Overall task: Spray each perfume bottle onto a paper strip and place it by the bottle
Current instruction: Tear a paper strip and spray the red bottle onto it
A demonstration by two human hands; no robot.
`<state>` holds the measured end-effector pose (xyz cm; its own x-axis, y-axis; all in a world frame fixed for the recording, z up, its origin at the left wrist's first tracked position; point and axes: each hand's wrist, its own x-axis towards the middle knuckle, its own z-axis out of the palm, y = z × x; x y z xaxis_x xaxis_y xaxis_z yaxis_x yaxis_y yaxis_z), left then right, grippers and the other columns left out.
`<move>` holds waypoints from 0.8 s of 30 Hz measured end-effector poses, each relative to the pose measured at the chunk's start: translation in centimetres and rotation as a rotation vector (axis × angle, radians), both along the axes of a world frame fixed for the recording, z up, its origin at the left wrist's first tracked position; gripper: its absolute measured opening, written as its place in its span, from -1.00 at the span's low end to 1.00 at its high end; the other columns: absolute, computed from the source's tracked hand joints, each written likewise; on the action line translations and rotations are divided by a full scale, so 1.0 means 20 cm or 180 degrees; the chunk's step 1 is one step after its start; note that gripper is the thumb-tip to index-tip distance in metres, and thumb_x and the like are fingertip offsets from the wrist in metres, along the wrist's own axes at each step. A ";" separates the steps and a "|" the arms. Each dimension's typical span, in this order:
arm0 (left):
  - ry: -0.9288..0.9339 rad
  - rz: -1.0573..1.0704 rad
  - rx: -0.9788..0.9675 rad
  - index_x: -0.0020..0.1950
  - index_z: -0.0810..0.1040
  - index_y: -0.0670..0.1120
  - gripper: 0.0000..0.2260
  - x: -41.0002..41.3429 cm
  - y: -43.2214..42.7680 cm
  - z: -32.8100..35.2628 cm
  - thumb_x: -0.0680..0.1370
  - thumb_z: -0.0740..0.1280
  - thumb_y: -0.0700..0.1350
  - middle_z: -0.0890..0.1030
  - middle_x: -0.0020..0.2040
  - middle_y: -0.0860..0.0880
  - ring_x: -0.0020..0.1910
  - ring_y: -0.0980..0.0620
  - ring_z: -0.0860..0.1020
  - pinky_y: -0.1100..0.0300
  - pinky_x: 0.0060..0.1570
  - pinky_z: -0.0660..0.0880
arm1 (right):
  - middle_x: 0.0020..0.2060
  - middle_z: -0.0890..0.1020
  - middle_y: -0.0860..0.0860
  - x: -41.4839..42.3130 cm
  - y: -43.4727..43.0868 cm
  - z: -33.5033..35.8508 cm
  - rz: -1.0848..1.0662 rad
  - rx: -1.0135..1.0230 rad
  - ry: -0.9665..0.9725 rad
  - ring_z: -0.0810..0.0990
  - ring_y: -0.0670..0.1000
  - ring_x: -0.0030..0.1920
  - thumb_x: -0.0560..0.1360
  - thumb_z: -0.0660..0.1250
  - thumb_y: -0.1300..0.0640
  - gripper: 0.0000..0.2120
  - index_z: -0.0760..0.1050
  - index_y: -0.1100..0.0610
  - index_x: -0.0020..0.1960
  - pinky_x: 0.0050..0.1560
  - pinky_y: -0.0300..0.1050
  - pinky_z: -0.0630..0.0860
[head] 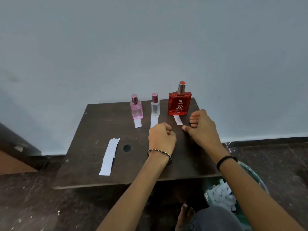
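Observation:
Three capped perfume bottles stand in a row at the back of a dark table (100, 164): a pink bottle (137, 109), a clear bottle (155, 107) and a larger red bottle (179, 102). A short paper strip lies in front of each: one (138, 123) by the pink, one (153, 121) by the clear, one (178, 120) by the red. A long paper strip (109, 157) lies at the table's left. My left hand (161, 138) hovers mid-table with fingers curled, holding nothing I can see. My right hand (202, 126) is just right of the red bottle's strip, fingers loosely curled and empty.
A bin (221, 195) lined with green plastic and holding several torn paper pieces sits on the floor at the table's right front. A wall rises directly behind the bottles. A dark round mark (127, 148) shows on the tabletop. A foot (185, 214) is below.

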<state>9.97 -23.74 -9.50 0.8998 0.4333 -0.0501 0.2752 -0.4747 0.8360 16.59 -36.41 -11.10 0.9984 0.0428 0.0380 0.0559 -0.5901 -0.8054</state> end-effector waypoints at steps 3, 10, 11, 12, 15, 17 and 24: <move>-0.0014 0.0016 0.0240 0.10 0.68 -0.19 -0.83 -0.10 0.09 0.03 0.54 0.38 -0.24 0.72 -0.01 -0.12 -0.03 -0.06 0.68 0.07 0.11 0.61 | -0.06 0.56 -0.04 -0.13 0.08 0.02 0.0113 -0.0140 -0.0050 0.54 -0.13 -0.12 0.44 0.55 0.21 -0.61 0.39 0.03 0.09 -0.15 -0.37 0.47; 0.0096 0.0093 0.0865 0.09 0.69 -0.04 -0.83 -0.30 0.37 0.08 0.54 0.36 -0.17 0.71 0.06 -0.02 0.06 -0.02 0.65 0.03 0.06 0.61 | -0.05 0.61 -0.06 -0.41 0.39 0.10 0.0905 -0.0208 -0.0164 0.57 -0.18 -0.09 0.48 0.50 0.21 -0.73 0.50 0.06 0.10 -0.16 -0.40 0.47; 0.0157 0.0111 0.1056 0.10 0.68 -0.01 -0.82 -0.33 0.43 0.07 0.55 0.35 -0.14 0.70 0.08 0.00 0.10 -0.02 0.63 0.03 0.05 0.60 | -0.03 0.62 -0.05 -0.45 0.45 0.10 0.1078 -0.0258 -0.0229 0.59 -0.15 -0.05 0.48 0.49 0.20 -0.77 0.53 0.07 0.09 -0.09 -0.35 0.51; 0.0206 0.0132 0.1248 0.12 0.68 0.01 -0.81 -0.36 0.48 0.07 0.55 0.34 -0.12 0.69 0.09 0.00 0.14 -0.02 0.60 0.02 0.05 0.60 | -0.01 0.64 -0.04 -0.49 0.50 0.11 0.1243 -0.0338 -0.0293 0.59 -0.10 -0.01 0.49 0.48 0.19 -0.80 0.56 0.07 0.09 -0.01 -0.26 0.56; 0.0345 0.0160 0.1704 0.17 0.67 0.01 -0.79 -0.45 0.63 0.03 0.57 0.33 -0.10 0.66 0.14 -0.01 0.23 -0.05 0.51 0.02 0.11 0.49 | 0.05 0.66 -0.03 -0.59 0.64 0.10 0.1677 -0.0625 -0.0530 0.56 -0.02 0.13 0.51 0.42 0.16 -0.83 0.62 0.05 0.11 0.18 -0.09 0.51; 0.0438 0.0071 0.1875 0.22 0.65 0.00 -0.76 -0.50 0.71 0.00 0.60 0.30 -0.11 0.65 0.20 0.01 0.27 -0.04 0.48 0.05 0.17 0.39 | 0.10 0.65 -0.06 -0.65 0.70 0.07 0.1943 -0.0820 -0.0683 0.51 -0.01 0.24 0.54 0.38 0.16 -0.81 0.60 0.04 0.14 0.27 0.00 0.45; 0.0393 -0.0001 0.2062 0.28 0.64 0.02 -0.74 -0.65 0.93 -0.04 0.63 0.27 -0.10 0.58 0.36 0.06 0.45 0.06 0.38 0.06 0.33 0.28 | 0.51 0.41 0.00 -0.77 0.88 0.02 0.2208 -0.1351 -0.0762 0.13 0.02 0.61 0.67 0.21 0.08 -0.64 0.44 0.09 0.45 0.50 0.05 0.17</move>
